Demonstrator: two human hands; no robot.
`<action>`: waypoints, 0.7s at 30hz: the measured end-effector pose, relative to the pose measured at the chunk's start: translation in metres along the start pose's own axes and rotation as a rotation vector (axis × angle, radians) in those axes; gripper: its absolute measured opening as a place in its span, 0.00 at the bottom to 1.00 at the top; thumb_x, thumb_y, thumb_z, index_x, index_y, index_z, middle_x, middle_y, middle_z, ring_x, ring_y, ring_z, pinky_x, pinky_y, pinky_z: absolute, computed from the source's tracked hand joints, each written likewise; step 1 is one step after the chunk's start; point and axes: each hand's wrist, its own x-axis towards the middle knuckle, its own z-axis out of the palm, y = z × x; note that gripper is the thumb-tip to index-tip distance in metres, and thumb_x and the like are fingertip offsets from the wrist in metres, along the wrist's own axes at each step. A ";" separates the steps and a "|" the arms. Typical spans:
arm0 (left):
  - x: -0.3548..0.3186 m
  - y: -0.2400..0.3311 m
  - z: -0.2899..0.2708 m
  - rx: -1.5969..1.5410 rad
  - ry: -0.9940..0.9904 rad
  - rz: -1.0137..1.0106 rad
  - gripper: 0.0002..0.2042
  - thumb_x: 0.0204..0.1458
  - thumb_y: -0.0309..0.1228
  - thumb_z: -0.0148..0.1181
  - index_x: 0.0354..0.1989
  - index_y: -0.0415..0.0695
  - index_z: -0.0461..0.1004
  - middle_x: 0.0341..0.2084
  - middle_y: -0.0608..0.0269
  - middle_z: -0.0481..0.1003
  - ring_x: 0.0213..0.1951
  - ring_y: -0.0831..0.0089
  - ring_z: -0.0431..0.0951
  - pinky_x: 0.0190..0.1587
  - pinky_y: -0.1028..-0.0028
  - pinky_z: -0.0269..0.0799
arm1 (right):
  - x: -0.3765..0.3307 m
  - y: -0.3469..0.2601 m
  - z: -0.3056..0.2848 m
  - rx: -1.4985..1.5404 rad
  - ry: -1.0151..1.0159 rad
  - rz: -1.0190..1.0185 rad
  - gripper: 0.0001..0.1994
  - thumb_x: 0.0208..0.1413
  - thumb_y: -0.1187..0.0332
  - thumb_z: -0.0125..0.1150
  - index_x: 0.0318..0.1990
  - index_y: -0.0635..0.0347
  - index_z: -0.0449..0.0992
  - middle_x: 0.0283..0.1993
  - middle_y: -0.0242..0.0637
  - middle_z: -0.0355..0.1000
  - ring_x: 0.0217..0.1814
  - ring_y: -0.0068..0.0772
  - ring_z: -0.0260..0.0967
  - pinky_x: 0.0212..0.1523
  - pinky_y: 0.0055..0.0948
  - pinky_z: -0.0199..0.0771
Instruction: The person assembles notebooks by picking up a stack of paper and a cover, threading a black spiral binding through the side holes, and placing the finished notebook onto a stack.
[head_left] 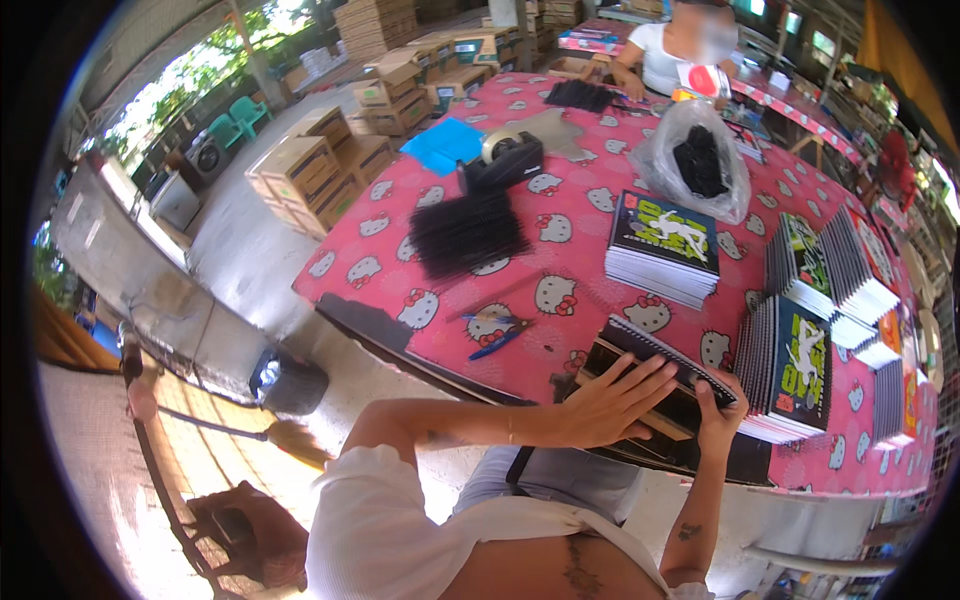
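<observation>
- The left hand (620, 400) is lying nearly flat, its fingers extended and slightly apart, and is pressing on the dark-covered spiral notebook (640, 338) rather than closing around it.
- The right hand (720, 402) is curling round the notebook's right end, its thumb on the near side; it is gripping that end.
- The notebook is resting at the near edge of the table, in front of the person, with its coiled edge facing the far side; a dark block with a tan edge (672, 415) is showing under the hands.
- Blue-handled pliers (490, 349) are lying to the left of the notebook on the pink table cover (575, 260).
- Farther left, a pile of thin black strands (468, 232) is lying near a tape dispenser (510, 165) and a blue sheet (442, 146).
- One notebook stack (660, 240) is standing beyond the hands; another stack (790, 360) is standing just right of the right hand.
- A clear plastic bag (735, 180) is holding black material on the far side.
- At the far end, a co-worker in a white top (660, 60) is handling something red and white.
</observation>
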 end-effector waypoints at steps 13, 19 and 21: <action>0.071 -0.031 -0.038 0.086 0.019 -0.223 0.44 0.58 0.59 0.53 0.73 0.33 0.57 0.72 0.41 0.59 0.75 0.48 0.54 0.72 0.38 0.45 | 0.003 -0.018 0.023 -0.090 -0.090 -0.032 0.13 0.58 0.75 0.70 0.50 0.67 0.81 0.45 0.41 0.83 0.43 0.23 0.79 0.48 0.27 0.77; 0.023 -0.002 -0.011 -0.121 0.045 -0.132 0.47 0.59 0.60 0.52 0.72 0.27 0.53 0.73 0.32 0.52 0.75 0.36 0.49 0.70 0.29 0.38 | 0.005 -0.029 0.018 -0.060 -0.202 -0.022 0.13 0.60 0.73 0.66 0.51 0.67 0.81 0.43 0.43 0.83 0.44 0.26 0.80 0.47 0.28 0.77; 0.061 -0.021 -0.026 -0.038 -0.022 -0.133 0.48 0.59 0.60 0.53 0.72 0.27 0.53 0.73 0.29 0.52 0.75 0.35 0.48 0.70 0.29 0.38 | 0.004 -0.027 0.015 -0.041 -0.169 -0.002 0.13 0.60 0.73 0.66 0.51 0.67 0.80 0.43 0.43 0.83 0.43 0.26 0.80 0.47 0.28 0.77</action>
